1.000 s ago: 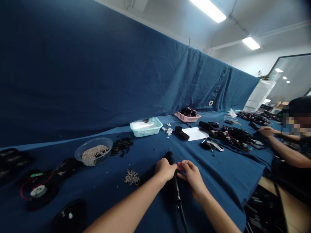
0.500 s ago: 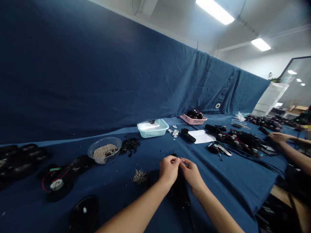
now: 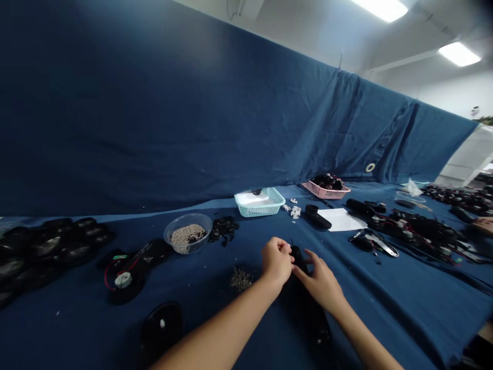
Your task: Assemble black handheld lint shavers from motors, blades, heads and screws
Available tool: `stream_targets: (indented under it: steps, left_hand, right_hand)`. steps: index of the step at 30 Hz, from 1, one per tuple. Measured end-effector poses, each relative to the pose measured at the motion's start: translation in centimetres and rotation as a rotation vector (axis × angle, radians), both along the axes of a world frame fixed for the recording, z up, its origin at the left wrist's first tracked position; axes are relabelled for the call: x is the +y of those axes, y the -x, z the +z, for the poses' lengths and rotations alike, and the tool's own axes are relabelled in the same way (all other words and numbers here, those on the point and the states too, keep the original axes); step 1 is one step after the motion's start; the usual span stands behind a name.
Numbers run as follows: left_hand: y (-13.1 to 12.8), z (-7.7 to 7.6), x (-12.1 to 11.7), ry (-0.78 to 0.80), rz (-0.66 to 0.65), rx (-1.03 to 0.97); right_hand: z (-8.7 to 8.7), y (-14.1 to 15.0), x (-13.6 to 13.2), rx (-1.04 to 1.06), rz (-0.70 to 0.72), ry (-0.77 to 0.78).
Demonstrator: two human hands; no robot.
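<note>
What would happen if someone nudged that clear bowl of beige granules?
The clear plastic bowl looks thin and light, so it would probably slide easily. The loose granules sit low inside, which likely steadies it, though a hard shove could spill some. The blue cloth may wrinkle beneath it.

Now the left hand (image 3: 276, 262) is curled up in a fist and no longer meets the right hand (image 3: 319, 283) at the fingertips. The right hand rests on the black handle (image 3: 298, 258). The other person's hand (image 3: 483, 224) has moved to the right edge of the view.
</note>
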State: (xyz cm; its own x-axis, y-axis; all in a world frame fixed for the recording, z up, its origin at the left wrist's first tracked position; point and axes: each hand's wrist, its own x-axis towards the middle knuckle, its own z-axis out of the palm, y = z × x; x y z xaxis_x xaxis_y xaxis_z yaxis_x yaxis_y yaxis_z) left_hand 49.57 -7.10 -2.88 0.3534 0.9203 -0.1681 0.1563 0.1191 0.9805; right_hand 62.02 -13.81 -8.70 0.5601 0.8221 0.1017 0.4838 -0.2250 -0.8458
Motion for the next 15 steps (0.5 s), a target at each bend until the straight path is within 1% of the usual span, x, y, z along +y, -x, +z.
stream_targets:
  steps: [2, 4, 7, 9, 11, 13, 14, 15]
  left_hand:
    - [2.0, 1.8, 0.0, -0.065, -0.001, -0.035]
    - [4.9, 3.6, -0.4, -0.130, -0.007, -0.061]
    - [9.9, 5.6, -1.6, -0.205, 0.025, -0.069]
    - [13.1, 6.5, -2.6, -0.241, 0.033, -0.065]
    - [15.7, 7.1, -3.6, -0.278, 0.028, -0.056]
    - [17.5, 7.5, -4.5, -0.320, 0.009, -0.038]
    - [18.2, 7.8, -5.0, -0.345, 0.000, -0.031]
    - [18.7, 8.1, -5.4, -0.371, -0.008, -0.027]
  right_hand:
    - [0.4, -0.2, 0.6, 0.007, 0.018, 0.036]
    - [1.2, -0.2, 1.0, 0.059, 0.061, 0.064]
    - [3.0, 0.2, 0.1, 0.223, 0.177, 0.106]
    - [4.4, 1.0, -1.9, 0.349, 0.254, 0.123]
    - [5.7, 2.0, -4.7, 0.501, 0.307, 0.162]
    - [7.0, 3.2, -7.6, 0.726, 0.390, 0.266]
    - [7.7, 3.8, -8.9, 0.768, 0.466, 0.300]
    - [8.5, 4.5, -9.9, 0.758, 0.528, 0.313]
